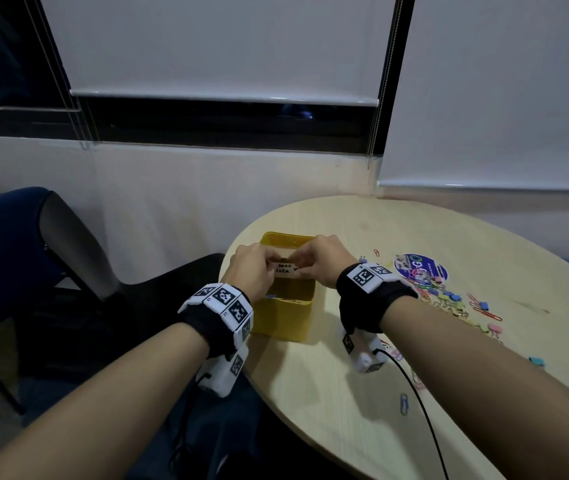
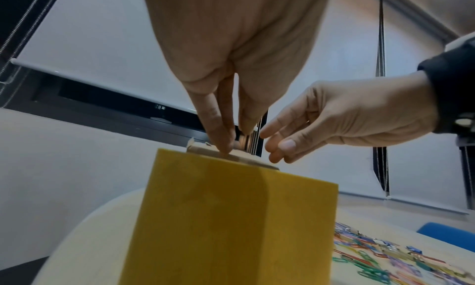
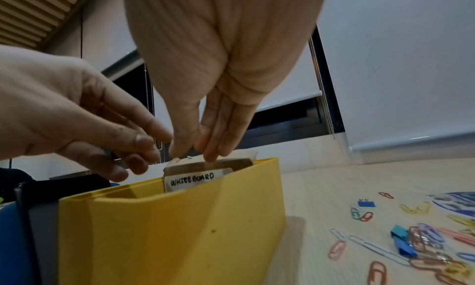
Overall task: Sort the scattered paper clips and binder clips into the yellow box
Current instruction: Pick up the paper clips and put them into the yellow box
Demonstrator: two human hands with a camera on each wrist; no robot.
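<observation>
Yellow plastic box, open-topped and rectangular, stands near the left edge of the round pale wood-grain table. Both hands meet over its open top.

Brown cardboard piece with a white handwritten label reading "WHITEBOARD" stands upright inside the box, its top edge above the rim. Right hand: thumb and fingers point down and pinch the card's top edge, seen plainly in the right wrist view. Left hand: fingers also point down; in the left wrist view its fingertips touch the card's top edge. Whether they pinch it or only press on it, cannot tell.

Inside the box, below the left hand, some small items show; too dim to identify.

Scattered clips, coloured wire paper clips mixed with small binder clips in blue, green, pink and yellow, lie in a loose heap on the table to the right of the box, behind the right wrist. None is held by either hand. One blue paper clip lies alone nearer the front edge; one teal binder clip lies beside the right forearm.

Round blue-and-white printed sticker lies flat on the table just behind the heap. Blue padded chair stands left of the table.
</observation>
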